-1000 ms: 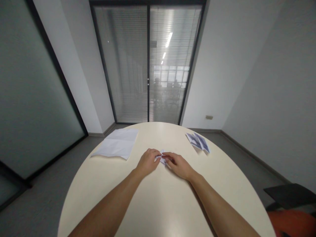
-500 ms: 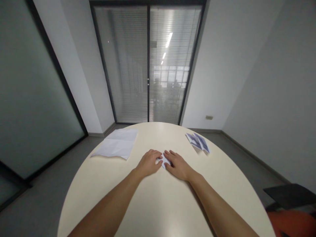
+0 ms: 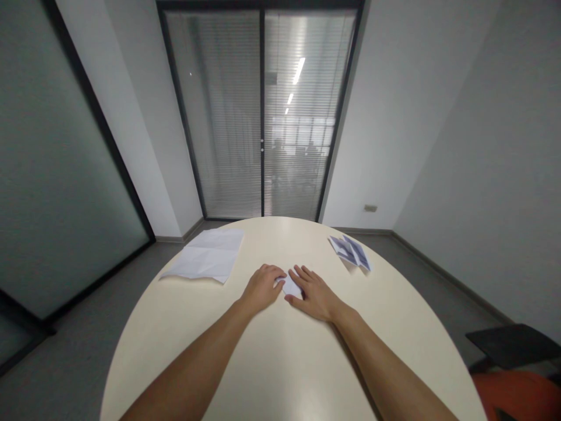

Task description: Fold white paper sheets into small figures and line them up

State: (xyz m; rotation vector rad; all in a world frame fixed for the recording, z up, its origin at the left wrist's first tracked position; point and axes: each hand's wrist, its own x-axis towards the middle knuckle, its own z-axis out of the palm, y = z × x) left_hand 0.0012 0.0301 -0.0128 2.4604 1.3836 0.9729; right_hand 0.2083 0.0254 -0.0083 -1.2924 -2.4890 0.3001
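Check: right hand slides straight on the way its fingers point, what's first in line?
Bare table, probably. The right hand points away and slightly left; the printed sheets sit off to its right. Depth is unclear.

A small folded white paper (image 3: 290, 285) lies flat at the bench's centre, mostly covered, toward 12 o'clock.

The round table (image 3: 280, 356) is cream. The far-left sheet (image 3: 205, 262) and the small folded paper (image 3: 290, 285) are white. The far-right folded papers (image 3: 352, 252) show blue-grey stripes.
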